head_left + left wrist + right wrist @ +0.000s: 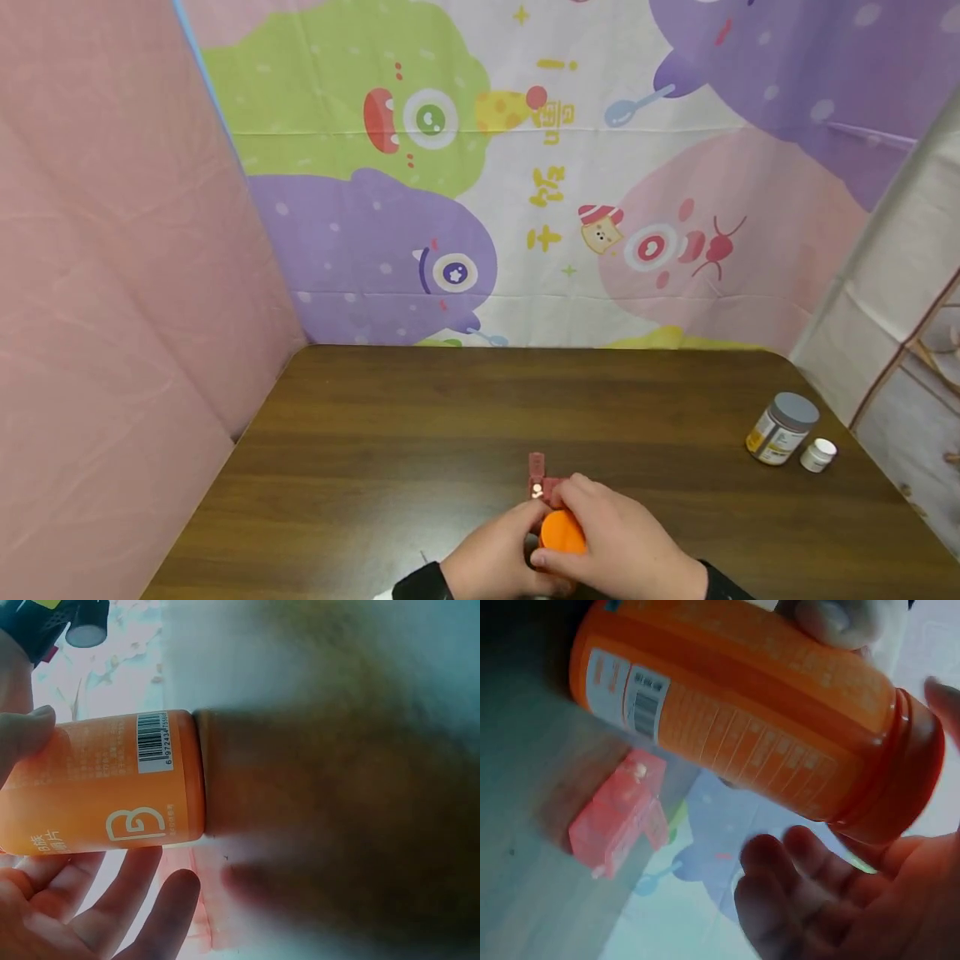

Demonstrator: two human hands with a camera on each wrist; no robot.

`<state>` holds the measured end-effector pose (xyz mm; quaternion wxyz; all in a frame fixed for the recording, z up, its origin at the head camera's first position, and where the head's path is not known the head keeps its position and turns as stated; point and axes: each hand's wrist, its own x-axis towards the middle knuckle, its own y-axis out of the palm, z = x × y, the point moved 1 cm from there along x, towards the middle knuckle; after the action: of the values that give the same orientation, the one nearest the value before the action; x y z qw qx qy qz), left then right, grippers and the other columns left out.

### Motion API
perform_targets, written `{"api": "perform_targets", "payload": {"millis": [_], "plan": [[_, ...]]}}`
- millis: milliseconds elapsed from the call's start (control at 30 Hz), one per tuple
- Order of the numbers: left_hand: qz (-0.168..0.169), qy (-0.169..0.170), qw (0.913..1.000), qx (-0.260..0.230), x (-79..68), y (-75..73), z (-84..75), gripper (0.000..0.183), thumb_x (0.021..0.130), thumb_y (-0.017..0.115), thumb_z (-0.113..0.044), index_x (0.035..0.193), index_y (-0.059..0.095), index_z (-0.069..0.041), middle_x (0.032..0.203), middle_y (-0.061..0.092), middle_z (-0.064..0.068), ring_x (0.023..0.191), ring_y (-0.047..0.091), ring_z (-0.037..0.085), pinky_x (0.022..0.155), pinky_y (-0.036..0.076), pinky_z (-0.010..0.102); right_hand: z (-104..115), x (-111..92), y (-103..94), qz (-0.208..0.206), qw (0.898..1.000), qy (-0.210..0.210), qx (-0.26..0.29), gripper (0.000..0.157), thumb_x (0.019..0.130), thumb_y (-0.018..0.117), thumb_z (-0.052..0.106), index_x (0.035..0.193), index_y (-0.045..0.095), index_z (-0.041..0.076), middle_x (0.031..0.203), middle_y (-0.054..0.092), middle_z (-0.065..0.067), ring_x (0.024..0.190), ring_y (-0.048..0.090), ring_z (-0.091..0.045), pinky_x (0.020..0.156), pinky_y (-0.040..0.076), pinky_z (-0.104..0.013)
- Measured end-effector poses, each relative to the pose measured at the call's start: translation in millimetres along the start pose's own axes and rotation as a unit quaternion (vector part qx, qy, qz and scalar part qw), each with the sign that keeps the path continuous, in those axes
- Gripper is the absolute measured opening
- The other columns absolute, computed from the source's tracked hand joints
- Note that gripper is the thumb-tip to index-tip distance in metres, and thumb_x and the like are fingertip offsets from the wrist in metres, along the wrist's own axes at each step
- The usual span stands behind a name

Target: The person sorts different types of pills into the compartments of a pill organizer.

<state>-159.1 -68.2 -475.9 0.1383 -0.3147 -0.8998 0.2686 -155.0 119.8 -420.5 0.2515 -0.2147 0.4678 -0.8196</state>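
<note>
Two hands (491, 552) (628, 533) hold one orange bottle (97, 787) (capped)

The head view looks forward and down over the table (375, 417); both wrist views (much nearer) face the same orange bottle (94, 787).

The left hand (94, 924) grips an orange bottle (90, 787), thumb on one side, fingers spread along the other; a barcode (154, 742) and white logo (136, 824) show near its base, with a blurred brown table (360, 787) beyond and a dark wristband (31, 628) at upper left
</note>
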Motion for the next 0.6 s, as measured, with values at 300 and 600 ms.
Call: {"api": "perform_targets", "payload": {"millis": [300, 600], "plan": [[0.011, 0.015, 0.9998, 0.009, 0.5, -1.4, 0.5, 0.069, 0.079, 0.078, -0.041, 0.137, 0.045, -0.026, 0.123, 0.056, -0.013, 0.098, 0.053, -0.001, 0.088, 0.050, 0.029, -5, -7, -14.7, 0.060, 0.982, -0.179, 0.014, 0.061, 0.084, 0.068, 0.015, 0.141, 0.048, 0.022, 0.142, 0.046, 0.005, 0.124, 0.039, -0.011, 0.095, 0.047, -0.042], [0.008, -0.025, 0.9997, -0.002, 0.7, -1.0, -0.2, 0.059, 0.075, 0.080, -0.042, 0.126, 0.051, -0.031, 0.114, 0.058, -0.015, 0.093, 0.054, 0.000, 0.080, 0.051, 0.025, -6, -5, -14.5, 0.045, 0.994, -0.100, 0.011, 0.044, 0.087, 0.070, 0.043, 0.124, 0.061, 0.022, 0.112, 0.055, 0.012, 0.092, 0.049, -0.003, 0.077, 0.052, -0.025]]}}
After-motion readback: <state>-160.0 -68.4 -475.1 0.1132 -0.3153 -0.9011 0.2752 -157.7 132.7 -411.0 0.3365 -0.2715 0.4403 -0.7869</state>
